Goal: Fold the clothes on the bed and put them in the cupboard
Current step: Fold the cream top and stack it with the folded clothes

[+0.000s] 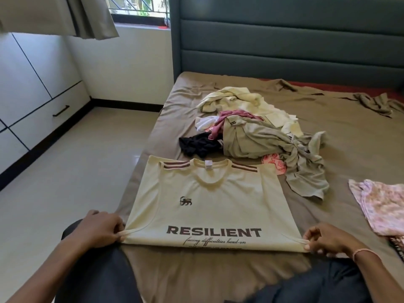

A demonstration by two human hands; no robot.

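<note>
Cream T-shirt (209, 206) lies flat and face up on the bed (349, 136), by the near-left edge of the mattress. It is soft knit with a ribbed round collar and brown-and-pink shoulder stripes. A small lion emblem sits on the chest, with "RESILIENT" in block letters above a script line. Its outline is a neat trapezoid, with the sides apparently tucked under.

Left hand (100, 226): fingers curled, pinching the shirt's near-left corner. Right hand (328, 237): fingers curled, pinching the near-right corner; pink bracelet (364, 250) at the wrist.

The bedsheet is dull brown and wrinkled. Mid-bed, just beyond the shirt's collar, is a crumpled pile of clothes (251, 136) in pale yellow, pink, white, black and khaki. A pink floral garment (382, 204) lies flat toward the right edge.

Padded grey-green headboard (284, 40) with horizontal channels. White flat-panel cupboard (32, 84) along the left wall, with a dark bar handle on its drawer. Glossy tiled floor (76, 171).
</note>
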